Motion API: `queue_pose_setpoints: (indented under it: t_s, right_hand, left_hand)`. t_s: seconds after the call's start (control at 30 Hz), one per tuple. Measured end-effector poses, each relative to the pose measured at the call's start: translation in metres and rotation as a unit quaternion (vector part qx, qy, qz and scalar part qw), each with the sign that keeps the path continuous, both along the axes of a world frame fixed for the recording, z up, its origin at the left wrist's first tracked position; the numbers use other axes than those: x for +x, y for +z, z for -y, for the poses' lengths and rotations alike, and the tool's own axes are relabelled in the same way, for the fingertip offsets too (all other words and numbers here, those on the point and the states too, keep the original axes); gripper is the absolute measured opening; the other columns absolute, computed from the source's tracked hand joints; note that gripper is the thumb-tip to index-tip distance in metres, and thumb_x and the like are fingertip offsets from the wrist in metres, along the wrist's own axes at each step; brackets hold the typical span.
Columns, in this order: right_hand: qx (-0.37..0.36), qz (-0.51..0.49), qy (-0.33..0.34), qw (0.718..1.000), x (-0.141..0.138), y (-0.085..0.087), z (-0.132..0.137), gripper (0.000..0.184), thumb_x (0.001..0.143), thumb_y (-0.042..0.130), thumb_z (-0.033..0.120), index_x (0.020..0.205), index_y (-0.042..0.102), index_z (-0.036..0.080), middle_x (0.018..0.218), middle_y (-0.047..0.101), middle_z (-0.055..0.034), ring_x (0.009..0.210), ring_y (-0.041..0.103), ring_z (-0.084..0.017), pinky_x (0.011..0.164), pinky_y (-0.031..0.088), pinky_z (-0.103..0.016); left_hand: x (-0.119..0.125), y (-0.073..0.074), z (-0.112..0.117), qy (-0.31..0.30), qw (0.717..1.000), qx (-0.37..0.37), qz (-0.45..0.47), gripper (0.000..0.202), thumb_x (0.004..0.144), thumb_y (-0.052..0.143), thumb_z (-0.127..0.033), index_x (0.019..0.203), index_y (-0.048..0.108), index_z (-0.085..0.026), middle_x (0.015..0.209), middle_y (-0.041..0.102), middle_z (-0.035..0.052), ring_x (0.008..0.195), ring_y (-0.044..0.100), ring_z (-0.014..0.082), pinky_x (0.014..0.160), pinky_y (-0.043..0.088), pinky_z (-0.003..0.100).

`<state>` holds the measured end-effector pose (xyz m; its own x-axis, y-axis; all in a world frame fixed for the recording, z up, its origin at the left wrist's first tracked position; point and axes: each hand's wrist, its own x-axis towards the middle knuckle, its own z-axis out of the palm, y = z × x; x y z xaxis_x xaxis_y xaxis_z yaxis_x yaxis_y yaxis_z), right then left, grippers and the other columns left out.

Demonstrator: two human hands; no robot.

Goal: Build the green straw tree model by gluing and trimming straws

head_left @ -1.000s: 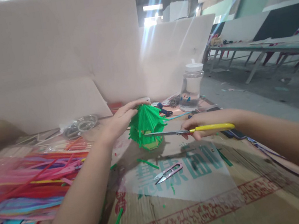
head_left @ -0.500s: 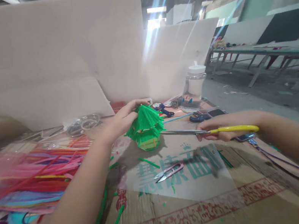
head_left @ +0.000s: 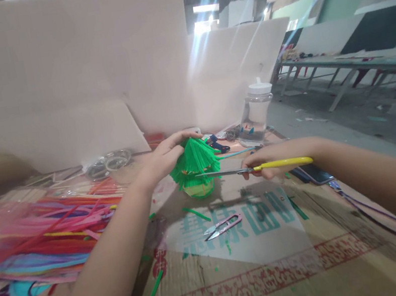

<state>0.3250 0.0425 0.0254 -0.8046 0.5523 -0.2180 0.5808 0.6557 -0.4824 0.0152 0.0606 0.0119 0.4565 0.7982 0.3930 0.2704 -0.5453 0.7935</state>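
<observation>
A small green model pavilion made of straws (head_left: 195, 166) stands on the cardboard-covered table (head_left: 265, 269). My left hand (head_left: 163, 156) grips its roof from the left and top, fingers curled over the peak. My right hand (head_left: 276, 157) is closed on the yellow-handled scissors (head_left: 259, 168), held level. Their blades point left and reach into the lower fringe of the green roof.
A heap of coloured straws (head_left: 41, 237) lies at the left. Small pink thread snips (head_left: 223, 225) rest on the cardboard below the model, with green offcuts (head_left: 196, 214) around. A clear jar with a white lid (head_left: 256, 112), tape rolls (head_left: 111, 163) and white boards (head_left: 66, 74) stand behind. A phone (head_left: 314, 176) lies at the right.
My right hand pulled the scissors back to the right half a second ago, then brought them left again into the model's roof fringe. My left hand kept hold of the roof.
</observation>
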Motion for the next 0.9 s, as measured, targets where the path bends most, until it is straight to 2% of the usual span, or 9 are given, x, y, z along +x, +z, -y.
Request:
queue_pose_setpoints:
  t_s: [0.1,0.17,0.47,0.57,0.67,0.73,0.8,0.9]
  right_hand:
    - [-0.037,0.009,0.044,0.998,-0.007,0.000,-0.004,0.042,0.094,0.046,0.053,0.107,0.062,0.016,0.100,0.065,-0.0073,0.088,0.057,-0.019,0.077,0.043,-0.029]
    - [-0.048,0.013,0.038,0.998,-0.009,0.000,-0.005,0.039,0.096,0.045,0.050,0.108,0.061,0.016,0.096,0.065,-0.0063,0.084,0.056,-0.018,0.075,0.042,-0.029]
    - [-0.076,0.015,-0.013,0.997,-0.019,-0.003,-0.003,0.030,0.094,0.050,0.046,0.099,0.063,0.020,0.084,0.065,-0.0040,0.075,0.057,-0.018,0.067,0.042,-0.029]
    - [-0.060,-0.004,-0.001,0.998,-0.021,-0.006,-0.006,0.030,0.091,0.056,0.048,0.094,0.064,0.019,0.088,0.067,-0.0046,0.077,0.057,-0.017,0.067,0.041,-0.028]
    - [-0.085,-0.005,0.003,0.996,-0.025,-0.011,0.000,0.026,0.088,0.062,0.043,0.096,0.064,0.018,0.086,0.069,-0.0030,0.076,0.058,-0.017,0.066,0.041,-0.026]
    - [-0.110,0.019,-0.003,0.994,-0.029,-0.018,0.011,0.023,0.087,0.063,0.036,0.102,0.064,0.019,0.085,0.070,-0.0014,0.074,0.060,-0.016,0.064,0.041,-0.025]
    - [-0.106,0.046,-0.009,0.993,-0.031,-0.031,0.021,0.025,0.084,0.063,0.029,0.108,0.065,0.021,0.088,0.072,-0.0010,0.077,0.062,-0.016,0.065,0.042,-0.025]
    - [0.006,0.027,-0.015,0.999,-0.026,-0.058,0.028,0.040,0.079,0.065,0.022,0.118,0.066,0.023,0.107,0.071,-0.0048,0.094,0.063,-0.020,0.075,0.045,-0.027]
  left_hand:
    - [-0.002,-0.002,-0.002,0.001,1.000,0.006,-0.001,0.046,0.078,0.042,-0.012,0.116,0.067,-0.020,0.128,0.065,0.0032,0.123,0.055,0.0237,0.110,0.040,0.039]
    - [-0.003,-0.004,-0.003,0.001,1.000,0.005,0.000,0.046,0.080,0.042,-0.012,0.117,0.066,-0.021,0.129,0.065,0.0024,0.123,0.055,0.0235,0.109,0.040,0.039]
    - [-0.001,-0.002,0.000,0.002,1.000,0.012,-0.002,0.045,0.079,0.041,-0.014,0.116,0.067,-0.021,0.130,0.065,0.0028,0.123,0.055,0.0237,0.109,0.040,0.040]
    - [-0.002,-0.003,-0.002,0.003,1.000,0.008,-0.007,0.047,0.078,0.041,-0.015,0.117,0.066,-0.021,0.130,0.065,0.0028,0.123,0.056,0.0239,0.110,0.040,0.041]
    - [-0.003,-0.004,-0.004,-0.003,1.000,0.008,0.000,0.047,0.077,0.041,-0.015,0.117,0.066,-0.020,0.133,0.063,0.0038,0.123,0.056,0.0239,0.110,0.039,0.041]
    - [-0.003,-0.005,-0.006,-0.007,1.000,0.013,0.006,0.048,0.077,0.042,-0.015,0.119,0.065,-0.018,0.135,0.062,0.0054,0.124,0.056,0.0240,0.111,0.039,0.041]
    - [-0.002,-0.006,-0.008,-0.004,1.000,0.025,0.010,0.049,0.078,0.042,-0.016,0.121,0.065,-0.016,0.136,0.062,0.0065,0.125,0.055,0.0238,0.111,0.039,0.040]
    - [0.000,-0.009,-0.006,0.025,0.998,0.056,0.004,0.048,0.081,0.043,-0.015,0.125,0.064,-0.017,0.135,0.063,0.0058,0.124,0.056,0.0226,0.111,0.040,0.038]
